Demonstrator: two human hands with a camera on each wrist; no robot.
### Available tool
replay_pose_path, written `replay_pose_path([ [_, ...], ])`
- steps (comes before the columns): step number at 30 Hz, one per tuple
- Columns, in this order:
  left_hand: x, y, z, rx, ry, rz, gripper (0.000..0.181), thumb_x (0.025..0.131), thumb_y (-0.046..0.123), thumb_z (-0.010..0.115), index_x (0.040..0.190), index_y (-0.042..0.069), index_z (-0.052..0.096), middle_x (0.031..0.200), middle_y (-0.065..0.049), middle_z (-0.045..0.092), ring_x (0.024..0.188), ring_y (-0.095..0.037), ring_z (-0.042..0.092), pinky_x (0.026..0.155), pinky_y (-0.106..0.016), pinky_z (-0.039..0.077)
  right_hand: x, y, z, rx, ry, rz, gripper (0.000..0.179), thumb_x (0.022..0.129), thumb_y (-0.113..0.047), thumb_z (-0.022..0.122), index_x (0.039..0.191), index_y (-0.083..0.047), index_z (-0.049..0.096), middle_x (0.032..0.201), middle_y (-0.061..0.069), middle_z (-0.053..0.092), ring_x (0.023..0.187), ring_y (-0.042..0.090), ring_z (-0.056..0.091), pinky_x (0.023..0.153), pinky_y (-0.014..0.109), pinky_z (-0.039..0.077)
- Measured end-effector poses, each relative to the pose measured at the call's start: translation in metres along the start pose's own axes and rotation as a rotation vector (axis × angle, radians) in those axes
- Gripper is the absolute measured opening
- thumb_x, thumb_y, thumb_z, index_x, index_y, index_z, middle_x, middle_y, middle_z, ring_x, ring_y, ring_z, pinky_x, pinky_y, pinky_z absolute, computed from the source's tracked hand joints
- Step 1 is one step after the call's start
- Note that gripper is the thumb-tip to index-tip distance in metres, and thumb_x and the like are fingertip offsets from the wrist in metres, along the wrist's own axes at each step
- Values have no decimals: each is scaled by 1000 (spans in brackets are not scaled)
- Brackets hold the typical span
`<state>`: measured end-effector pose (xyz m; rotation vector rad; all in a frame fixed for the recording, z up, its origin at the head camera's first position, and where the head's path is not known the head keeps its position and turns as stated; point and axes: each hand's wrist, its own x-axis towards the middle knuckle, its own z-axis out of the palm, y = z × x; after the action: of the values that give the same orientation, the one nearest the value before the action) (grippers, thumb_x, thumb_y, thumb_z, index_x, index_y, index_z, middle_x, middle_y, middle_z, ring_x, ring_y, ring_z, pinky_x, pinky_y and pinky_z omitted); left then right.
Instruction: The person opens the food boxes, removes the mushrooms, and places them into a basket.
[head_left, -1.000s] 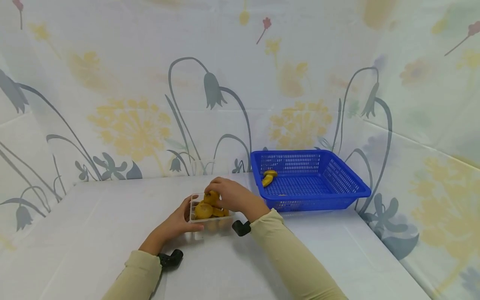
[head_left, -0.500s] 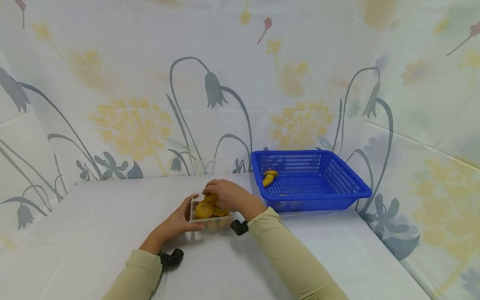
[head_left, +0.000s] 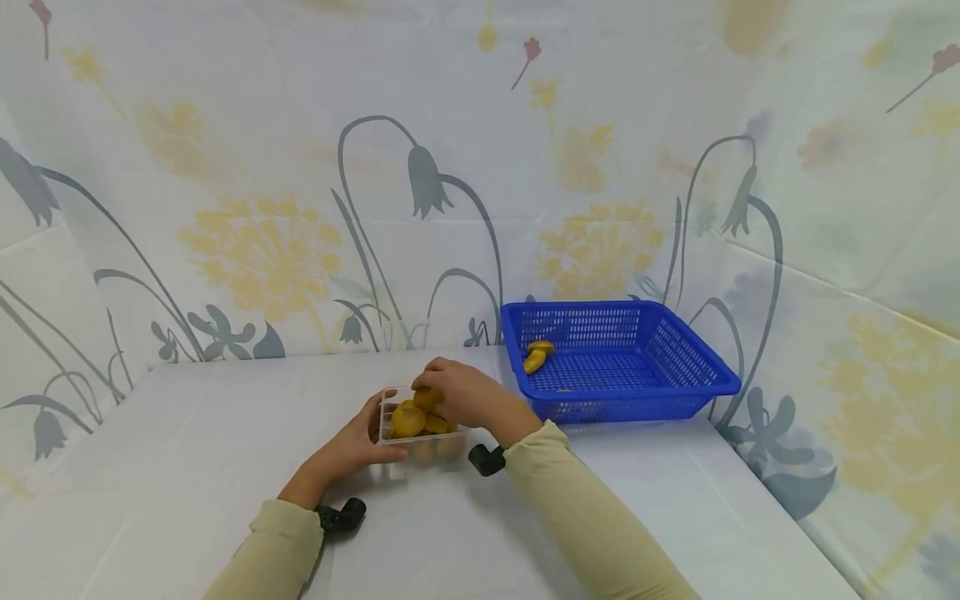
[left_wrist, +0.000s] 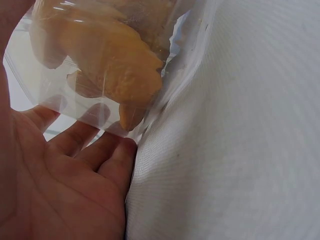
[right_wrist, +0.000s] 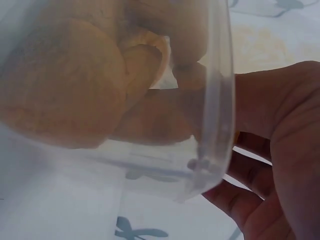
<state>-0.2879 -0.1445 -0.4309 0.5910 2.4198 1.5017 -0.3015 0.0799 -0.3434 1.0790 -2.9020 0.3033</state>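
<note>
A clear plastic box (head_left: pixel 397 465) stands on the table, with several yellow mushrooms (head_left: pixel 407 421) inside. My left hand (head_left: pixel 352 450) holds its left side, thumb along the front and fingers toward the back. In the left wrist view, fingertips (left_wrist: pixel 95 115) show through the clear wall. Over the box's right part, my right hand (head_left: pixel 472 396) pinches one mushroom (head_left: pixel 427 398) at the top of the heap. The right wrist view looks through the box wall at mushrooms (right_wrist: pixel 65 85), and the pinched one cannot be made out there.
A blue plastic basket (head_left: pixel 630 407) stands to the right at the back, against the patterned wall covering. One yellow mushroom (head_left: pixel 536 358) lies at its left side. A white cloth (head_left: pixel 420 542) covers the table.
My right hand has dipped slightly into the box with the mushroom and then shifted a little to the right. The left hand and the box stay in place.
</note>
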Motion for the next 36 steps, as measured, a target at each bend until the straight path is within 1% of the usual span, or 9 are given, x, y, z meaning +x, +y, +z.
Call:
replay_pose_path([
  [3,0,0,0,9,-1,5,100,81,30,78,153,14,11,157,-19,27,147,-35,24,117,-52,25,-5,1,-1,32,26,5,36,91,-16,67,127,-17,63,128,2,58,116,17,58,104,31,47],
  [7,0,0,1,-9,-2,14,100,81,28,79,153,13,12,156,-19,30,146,-36,26,117,-52,25,-14,4,-4,76,86,0,37,91,-15,67,127,-16,63,130,3,57,115,18,58,104,33,47],
  [10,1,0,2,-19,-4,18,100,81,27,79,153,13,12,155,-19,31,146,-35,27,117,-51,25,-20,7,-5,111,133,1,36,90,-14,67,126,-17,63,130,3,57,115,19,58,103,34,48],
  [15,2,0,2,-8,-4,17,101,80,29,79,153,13,12,155,-19,31,146,-36,27,117,-52,26,-30,14,-6,180,209,14,35,90,-13,68,124,-17,63,131,4,56,115,20,58,102,36,49],
  [18,2,-1,2,-6,-5,15,101,80,30,80,153,14,12,156,-19,30,146,-36,26,117,-53,25,-34,19,-6,216,240,24,36,90,-13,68,125,-16,62,133,5,55,116,21,58,102,36,49],
  [25,2,-2,0,-7,-10,11,102,80,30,80,154,15,11,156,-19,29,146,-36,25,117,-53,25,-40,28,-13,247,316,35,39,89,-13,70,127,-15,62,134,4,56,114,22,60,97,37,52],
  [28,2,-2,0,-1,-6,8,102,80,30,80,154,15,11,156,-19,29,146,-36,26,117,-53,25,-44,31,-19,241,357,41,41,88,-11,71,128,-14,62,135,4,58,119,24,59,101,39,50],
  [31,2,-1,0,2,0,6,103,79,31,80,153,15,11,156,-19,29,146,-37,25,117,-54,25,-48,35,-24,239,382,73,43,88,-11,71,130,-15,61,137,3,58,122,24,58,103,39,48],
  [36,2,-3,0,-1,-3,12,102,79,29,80,153,13,11,156,-20,29,146,-37,25,117,-54,25,-54,44,-27,260,372,160,44,89,-14,70,132,-18,59,137,2,58,118,23,60,100,40,50],
])
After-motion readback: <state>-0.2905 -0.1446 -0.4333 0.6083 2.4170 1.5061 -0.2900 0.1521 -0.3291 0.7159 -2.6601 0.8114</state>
